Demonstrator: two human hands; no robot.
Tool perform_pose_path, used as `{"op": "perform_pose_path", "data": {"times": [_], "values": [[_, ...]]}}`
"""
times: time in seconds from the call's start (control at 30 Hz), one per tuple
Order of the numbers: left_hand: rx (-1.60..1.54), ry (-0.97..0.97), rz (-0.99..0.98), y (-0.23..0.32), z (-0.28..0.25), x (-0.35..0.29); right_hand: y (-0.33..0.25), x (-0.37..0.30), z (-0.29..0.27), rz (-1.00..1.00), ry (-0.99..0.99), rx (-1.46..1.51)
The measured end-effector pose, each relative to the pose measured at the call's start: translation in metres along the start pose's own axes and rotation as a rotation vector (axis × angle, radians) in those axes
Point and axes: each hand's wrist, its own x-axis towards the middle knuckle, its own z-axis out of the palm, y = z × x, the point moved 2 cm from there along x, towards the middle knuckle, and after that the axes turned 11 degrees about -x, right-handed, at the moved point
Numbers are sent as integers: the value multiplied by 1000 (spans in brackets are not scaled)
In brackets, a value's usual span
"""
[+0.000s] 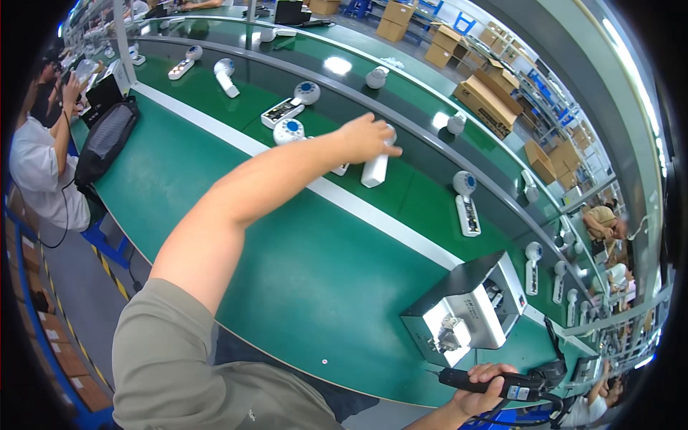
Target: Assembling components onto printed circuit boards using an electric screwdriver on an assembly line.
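My left arm reaches across the bench to the green conveyor belt. There my left hand [364,140] has its fingers around the round head of a white device [375,172], whose rectangular body points toward me. Part of the head is hidden by the hand. Low at the right, my right hand [487,387] is wrapped around a black electric screwdriver [460,380], its thin bit pointing left. Just beyond the screwdriver stands a silver and black box-shaped machine [469,315], probably a screw feeder, with a small metal mechanism at its front.
Similar white devices with round heads, such as one with an exposed circuit board [467,211], lie along the belt [423,204]. A white rail [380,218] divides belt from green bench [322,287]. A black bag [107,136] and a seated co-worker [46,154] are at left.
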Motion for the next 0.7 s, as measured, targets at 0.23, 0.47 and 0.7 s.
{"op": "perform_pose_path", "data": {"times": [0.23,0.47,0.7], "values": [[132,138,91,10,15,9,0,-9,-1,14,58,60],[-225,55,47,92,-54,-56,4,-4,-3,-20,49,79],[-421,-9,361,248,-86,-120,-4,9,0,1,-94,4]]}}
